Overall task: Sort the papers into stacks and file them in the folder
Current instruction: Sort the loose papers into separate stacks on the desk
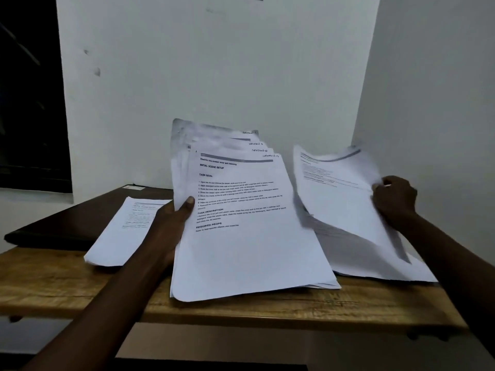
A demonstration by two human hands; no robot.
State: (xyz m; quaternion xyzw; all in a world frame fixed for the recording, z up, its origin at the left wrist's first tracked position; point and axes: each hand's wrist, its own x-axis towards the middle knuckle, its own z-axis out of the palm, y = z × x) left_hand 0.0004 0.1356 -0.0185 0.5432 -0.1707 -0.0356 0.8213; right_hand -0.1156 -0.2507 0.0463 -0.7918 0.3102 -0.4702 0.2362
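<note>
My left hand (171, 223) grips the left edge of a fanned bundle of printed papers (246, 236), thumb on the top sheet, and holds it tilted up over the table's middle. Handwritten section labels show at the top right corners of its sheets. My right hand (393, 199) pinches the right edge of a single printed sheet (340, 194), lifted and blurred, above a flat stack of papers (375, 261) at the right. A smaller stack of papers (126, 231) lies flat at the left. A dark folder (72, 223) lies under that left stack at the back left.
The wooden table (80, 287) has its front edge close to me. A white wall rises right behind the papers and a second wall closes the right side. A dark window is at the far left.
</note>
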